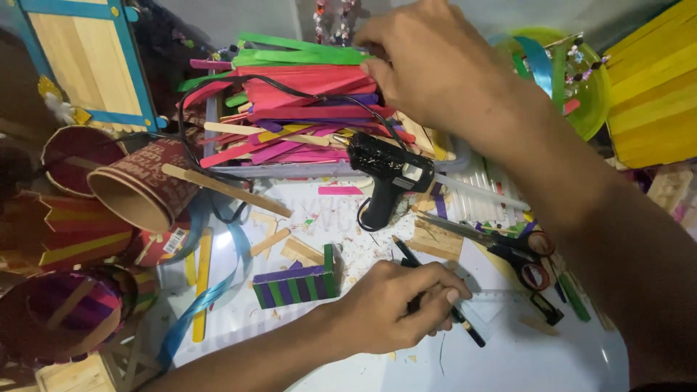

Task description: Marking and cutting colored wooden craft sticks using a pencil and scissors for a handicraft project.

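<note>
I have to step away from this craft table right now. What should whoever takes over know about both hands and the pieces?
Left hand: closed around a black pencil, low on the white table.
Right hand: reaching into the pile of coloured craft sticks in the tray, fingertips on them.
Black glue gun stands between the hands, cord trailing left.
Done: a small green and purple striped stick panel lies beside the left hand.
Left: loose plain sticks and scissors lie unused around it.

Under my right hand (428, 62) the flat wooden craft sticks (305, 94) are pink, green and purple. Beside my left hand (396, 305), the small stick-built block (296, 283) is striped purple and green; the glue gun (385, 170) is black.
</note>
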